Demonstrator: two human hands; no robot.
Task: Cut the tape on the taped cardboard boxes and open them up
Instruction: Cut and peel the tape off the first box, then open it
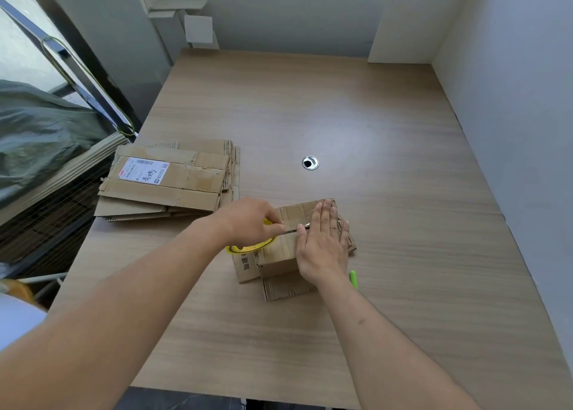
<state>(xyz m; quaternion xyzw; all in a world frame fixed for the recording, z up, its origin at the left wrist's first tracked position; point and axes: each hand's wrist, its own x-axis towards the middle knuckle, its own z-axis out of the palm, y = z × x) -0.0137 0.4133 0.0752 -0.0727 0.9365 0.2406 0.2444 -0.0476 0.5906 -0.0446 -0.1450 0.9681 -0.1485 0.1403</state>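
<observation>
Small cardboard box (290, 239) lay on the bench (372, 130), nearer the front edge, roughly midway between the left and right edges. Right hand (324, 242) pressed flat on the box top, fingers straight and together. Left hand (251, 223) gripped yellow-handled scissors (257, 244), fingers curled round the handle; blade tip (299, 229) met the box top just beside the right thumb. Stack of flattened boxes (169, 180) sat at the left edge. Green pen-like item (353, 279) lay just right of the right wrist. Metal grommet (310, 162) was near the bench centre.
</observation>
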